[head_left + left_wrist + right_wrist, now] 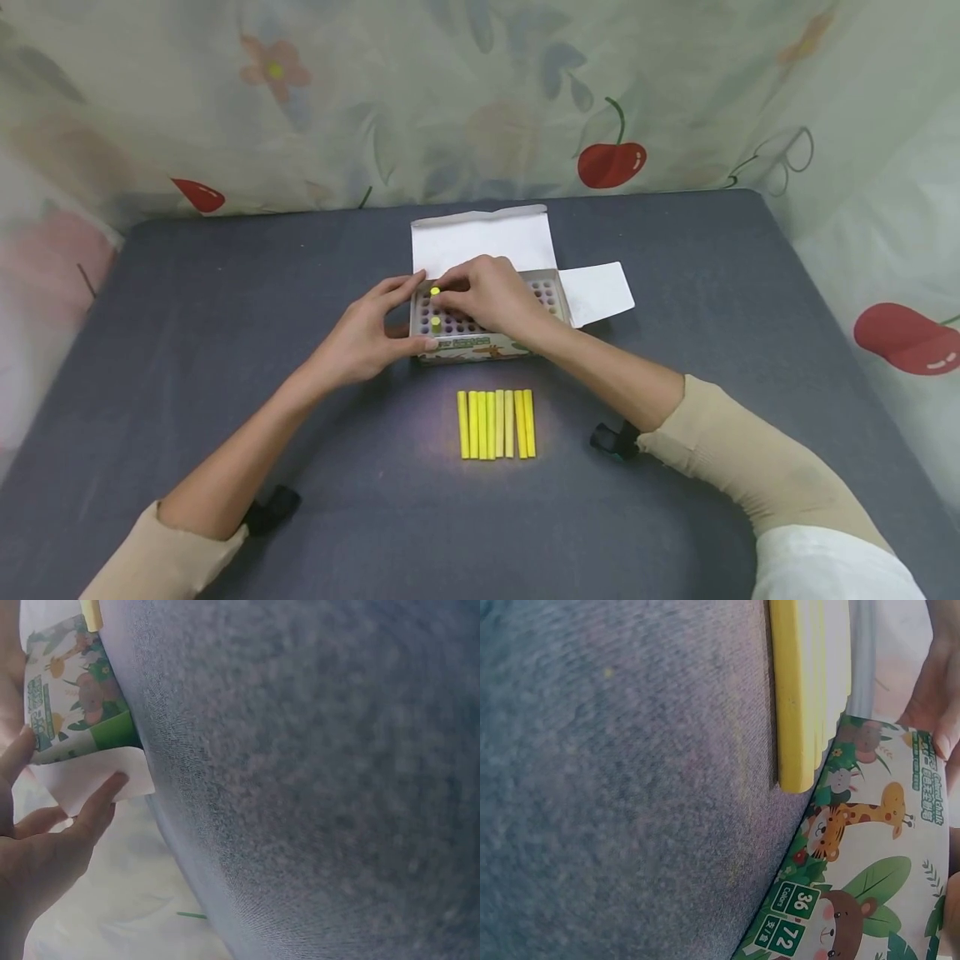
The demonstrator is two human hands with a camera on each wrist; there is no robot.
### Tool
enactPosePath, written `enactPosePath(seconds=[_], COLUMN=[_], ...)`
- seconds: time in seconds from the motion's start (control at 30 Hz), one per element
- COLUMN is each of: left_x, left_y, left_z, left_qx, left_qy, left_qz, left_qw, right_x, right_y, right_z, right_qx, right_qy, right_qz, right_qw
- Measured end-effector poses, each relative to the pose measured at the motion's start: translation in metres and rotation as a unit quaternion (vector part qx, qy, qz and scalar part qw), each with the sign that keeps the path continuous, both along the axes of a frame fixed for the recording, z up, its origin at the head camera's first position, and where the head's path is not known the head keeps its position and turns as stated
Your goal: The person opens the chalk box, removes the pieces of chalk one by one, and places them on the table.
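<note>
An open chalk box (474, 348) with animal pictures on its front stands near the far middle of the table, its inside a grid of round holes. My left hand (367, 329) holds the box's left end, thumb at the front corner and fingers toward the back. In the left wrist view, fingers lie against a white end flap (90, 776). Over the box's left part, my right hand (491, 296) pinches a yellow chalk stick (435, 292) upright at the holes. Another yellow chalk stick (436, 323) pokes up nearer the front. The right palm hides many holes.
Several yellow chalk sticks (492, 425) lie side by side in front of the box on the dark grey table (360, 517). The box's white lid (483, 242) stands open behind, and a side flap (597, 292) sticks out right. Patterned cloth (465, 100) hangs beyond the table.
</note>
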State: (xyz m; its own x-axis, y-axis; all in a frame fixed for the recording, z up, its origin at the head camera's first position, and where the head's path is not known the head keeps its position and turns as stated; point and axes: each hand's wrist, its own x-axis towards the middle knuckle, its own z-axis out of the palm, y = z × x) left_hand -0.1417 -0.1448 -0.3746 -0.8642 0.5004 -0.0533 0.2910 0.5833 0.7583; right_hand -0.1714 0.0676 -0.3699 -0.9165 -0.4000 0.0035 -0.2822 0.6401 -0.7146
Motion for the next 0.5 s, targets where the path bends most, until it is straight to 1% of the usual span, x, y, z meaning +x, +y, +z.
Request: enactPosePath(seconds=[0.1,0.23,0.37,0.5], left_x=[0.0001,-0.0004,-0.0009,-0.0001], left_y=[0.0003,0.0016,0.0036,0.0047], left_z=[-0.0001,0.0008,0.0014,0.0013], left_qx=[-0.002,-0.001,0.0,-0.007], left_qy=[0.001,0.001,0.001,-0.001], left_qz=[0.002,0.003,0.004,0.004], left_qw=[1.0,1.0,1.0,1.0], right_x=[0.001,0.0028,0.0056,0.0088], right_y=[-0.0004,0.0001,0.0012,0.002], right_z=[0.0007,0.0018,0.0024,0.0019], right_qx=[0.007,0.0,-0.014,-0.039], right_qy=[0.007,0.004,0.013,0.016], right_qz=[0.004,0.008,0.008,0.003], right_qw=[1.0,1.0,1.0,0.999])
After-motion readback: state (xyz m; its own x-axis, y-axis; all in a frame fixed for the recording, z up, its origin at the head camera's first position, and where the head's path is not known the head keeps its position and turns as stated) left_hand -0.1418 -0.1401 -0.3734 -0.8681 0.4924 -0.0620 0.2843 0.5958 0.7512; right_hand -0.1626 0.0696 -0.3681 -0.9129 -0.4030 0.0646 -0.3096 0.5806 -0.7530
